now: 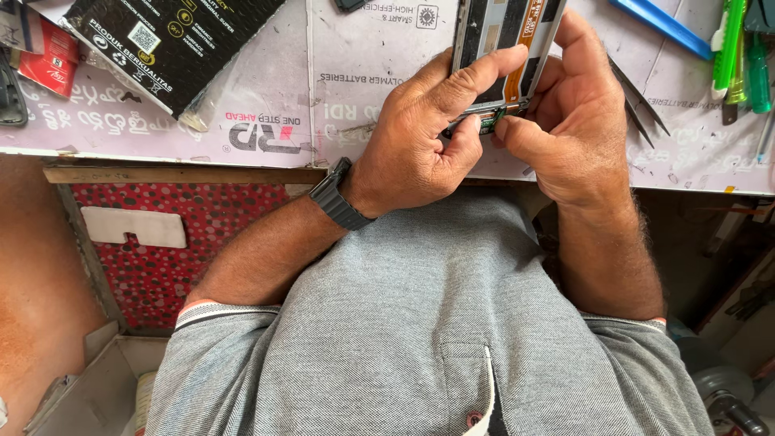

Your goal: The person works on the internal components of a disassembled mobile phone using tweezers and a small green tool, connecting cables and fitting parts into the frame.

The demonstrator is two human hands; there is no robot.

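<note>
At upper centre of the frame the opened phone (507,40) rests on the bench (363,81), its lower end gripped by both hands. Left hand (420,137) pinches its edge; right hand (573,121) presses 1 small green part (491,121) there. A slip could likely tear the orange flex (529,24), or knock the tweezers (638,101) at right

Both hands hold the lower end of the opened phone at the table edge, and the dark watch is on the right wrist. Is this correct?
Not quite. In the head view the dark watch is on the left wrist, not the right. The rest stands: the left hand and the right hand both hold the lower end of the opened phone at the table edge.
</note>
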